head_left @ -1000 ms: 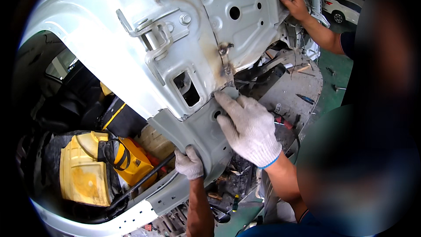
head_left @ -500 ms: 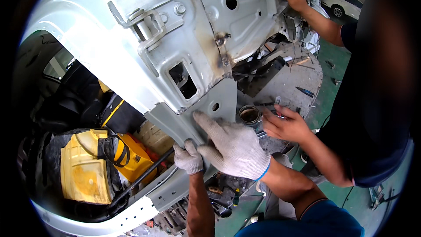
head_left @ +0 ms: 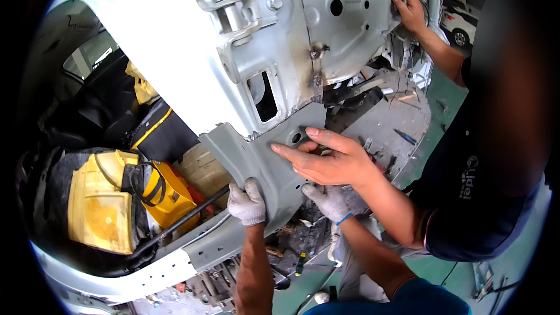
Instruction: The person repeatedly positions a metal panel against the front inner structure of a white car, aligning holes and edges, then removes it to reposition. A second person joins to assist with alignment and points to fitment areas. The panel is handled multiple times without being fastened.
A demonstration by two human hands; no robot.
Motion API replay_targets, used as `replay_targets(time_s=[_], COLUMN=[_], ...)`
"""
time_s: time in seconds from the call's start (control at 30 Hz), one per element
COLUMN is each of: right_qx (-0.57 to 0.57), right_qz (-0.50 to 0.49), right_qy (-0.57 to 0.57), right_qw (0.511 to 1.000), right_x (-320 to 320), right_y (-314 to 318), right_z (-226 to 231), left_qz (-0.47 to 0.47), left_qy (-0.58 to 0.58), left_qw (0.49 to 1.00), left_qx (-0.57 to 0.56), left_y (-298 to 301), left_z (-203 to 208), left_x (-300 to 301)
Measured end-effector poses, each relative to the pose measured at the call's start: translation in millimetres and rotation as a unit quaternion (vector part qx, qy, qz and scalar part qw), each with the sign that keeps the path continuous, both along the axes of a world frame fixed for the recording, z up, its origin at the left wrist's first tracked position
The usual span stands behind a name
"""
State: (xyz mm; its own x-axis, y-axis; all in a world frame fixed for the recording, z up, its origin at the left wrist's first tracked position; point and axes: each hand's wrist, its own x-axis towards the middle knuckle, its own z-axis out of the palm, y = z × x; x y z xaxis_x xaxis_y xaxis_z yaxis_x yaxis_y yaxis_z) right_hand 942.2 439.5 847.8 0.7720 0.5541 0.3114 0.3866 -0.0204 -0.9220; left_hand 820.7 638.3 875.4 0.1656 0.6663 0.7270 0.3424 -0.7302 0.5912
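Observation:
A grey sheet-metal panel (head_left: 274,172) overlaps the lower end of a silver car body pillar (head_left: 192,76). My left hand (head_left: 246,204), in a white knit glove, grips the panel's left edge, thumb and finger showing on its face. On the right, my right hand (head_left: 330,203), gloved too, holds the panel's lower right edge. Its thumb lies near a small hole; the other fingers are mostly hidden. Just above it, a co-worker's bare hand (head_left: 332,160) reaches over the panel with fingers extended. The co-worker's other hand (head_left: 411,9) rests on the body's upper right edge.
Inside the car lie a yellow bag (head_left: 169,195), a yellowed foam pad (head_left: 105,210) and a dark bar (head_left: 181,221). A hinge (head_left: 233,14) juts from the pillar. Pliers (head_left: 405,136) and a screwdriver (head_left: 300,263) lie to the right and below. The co-worker stands close at right.
My right hand has gone from pointing across the panel's face down to its lower right edge. The co-worker's lower hand has moved left over the panel. The view has shifted slightly.

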Motion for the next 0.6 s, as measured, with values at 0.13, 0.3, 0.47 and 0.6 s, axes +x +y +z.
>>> replay_targets(time_s=[0.13, 0.3, 0.47, 0.6], right_qx=[0.028, 0.038, -0.022, 0.010], right_qz=[-0.005, 0.030, -0.011, -0.011], right_qy=[0.058, 0.033, 0.023, 0.033], right_qw=[0.998, 0.998, 0.999, 0.999], right_x=[-13, -7, -6, -9], right_y=[5, 14, 11, 15], right_z=[-22, -47, -54, -53], left_qz=[0.008, 0.003, 0.007, 0.000], left_qy=[0.018, 0.019, 0.027, 0.001], left_qw=[1.000, 1.000, 0.999, 0.999], left_qx=[0.007, 0.013, 0.022, 0.038], left_y=[2, 4, 6, 3], left_z=[-2, -6, -7, -4], left_x=[-2, -3, -3, -3])
